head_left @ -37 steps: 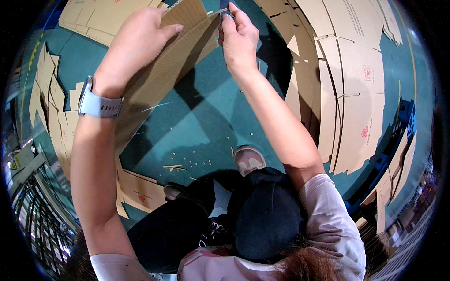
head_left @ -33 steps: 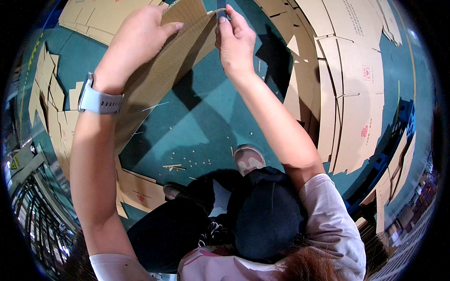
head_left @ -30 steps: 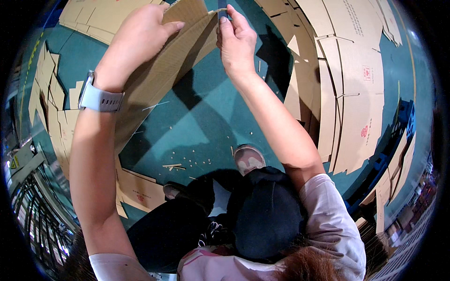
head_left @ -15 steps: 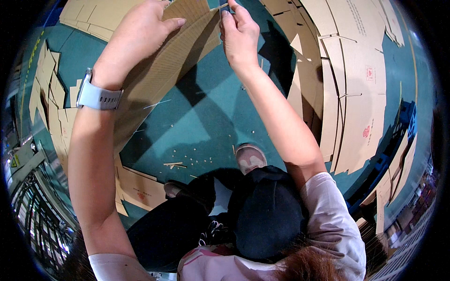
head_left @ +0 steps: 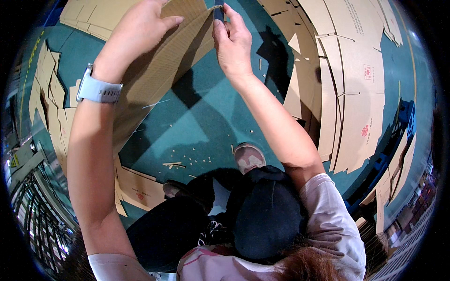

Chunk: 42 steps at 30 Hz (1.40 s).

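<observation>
A large corrugated cardboard sheet [head_left: 161,70] stands tilted in front of me, its top running out of view. My left hand [head_left: 138,28], with a light-blue watch strap on its wrist, grips the upper left edge of the sheet; the thumb is stretched along the near face and the other fingers are hidden. At the sheet's top right corner my right hand [head_left: 234,47] pinches a dark, flat, narrow strip [head_left: 218,14] between thumb and fingers. The strip touches the cardboard edge there. Its upper end is cut off by the frame, so its kind is unclear.
Stacked flat cardboard [head_left: 354,103] lies on the right, with more cardboard sheets [head_left: 49,84] on the left. Small cardboard scraps [head_left: 174,165] litter the green floor [head_left: 206,122] near my shoes [head_left: 249,157]. A blue pallet [head_left: 407,117] is at the far right, a black metal rack [head_left: 42,220] lower left.
My right hand has shifted a little left and downward with the dark strip, showing more of it at the cardboard edge. My left hand has barely moved on the sheet.
</observation>
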Available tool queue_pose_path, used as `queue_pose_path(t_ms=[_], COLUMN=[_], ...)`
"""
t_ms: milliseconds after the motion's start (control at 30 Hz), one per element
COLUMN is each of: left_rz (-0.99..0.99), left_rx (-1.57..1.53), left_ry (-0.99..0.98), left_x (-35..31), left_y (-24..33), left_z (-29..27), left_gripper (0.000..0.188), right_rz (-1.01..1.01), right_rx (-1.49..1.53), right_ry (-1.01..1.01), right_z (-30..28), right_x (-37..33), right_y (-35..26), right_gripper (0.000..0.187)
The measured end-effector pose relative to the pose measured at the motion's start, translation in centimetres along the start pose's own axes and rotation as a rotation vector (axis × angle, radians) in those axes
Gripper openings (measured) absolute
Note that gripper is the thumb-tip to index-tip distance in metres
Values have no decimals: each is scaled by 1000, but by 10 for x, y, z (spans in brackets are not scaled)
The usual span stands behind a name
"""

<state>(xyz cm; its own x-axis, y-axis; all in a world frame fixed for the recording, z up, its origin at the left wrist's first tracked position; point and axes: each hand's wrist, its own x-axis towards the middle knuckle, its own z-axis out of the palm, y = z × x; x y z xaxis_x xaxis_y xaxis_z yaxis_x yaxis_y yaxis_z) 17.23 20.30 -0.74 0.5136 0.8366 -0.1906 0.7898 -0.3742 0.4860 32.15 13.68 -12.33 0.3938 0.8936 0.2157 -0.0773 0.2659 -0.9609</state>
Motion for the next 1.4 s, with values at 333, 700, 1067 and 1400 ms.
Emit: queue_pose_path(t_ms=[333, 700, 1067, 1400], left_rz=[-46, 13, -35, -100], left_rx=[-63, -11, -44, -111], left_ry=[-10, 13, -9, -35], left_x=[-1, -2, -3, 0], left_y=[4, 5, -2, -2], left_z=[0, 1, -1, 0], left_gripper=[33, 33, 33, 32], right_rz=[138, 170, 130, 131], right_rx=[-143, -194, -172, -83], right_ry=[-67, -123, -136, -78], right_z=[-6, -12, -12, -5], right_x=[-6, -12, -8, 0], right_y=[-12, -12, -19, -14], right_gripper=[40, 43, 36, 36])
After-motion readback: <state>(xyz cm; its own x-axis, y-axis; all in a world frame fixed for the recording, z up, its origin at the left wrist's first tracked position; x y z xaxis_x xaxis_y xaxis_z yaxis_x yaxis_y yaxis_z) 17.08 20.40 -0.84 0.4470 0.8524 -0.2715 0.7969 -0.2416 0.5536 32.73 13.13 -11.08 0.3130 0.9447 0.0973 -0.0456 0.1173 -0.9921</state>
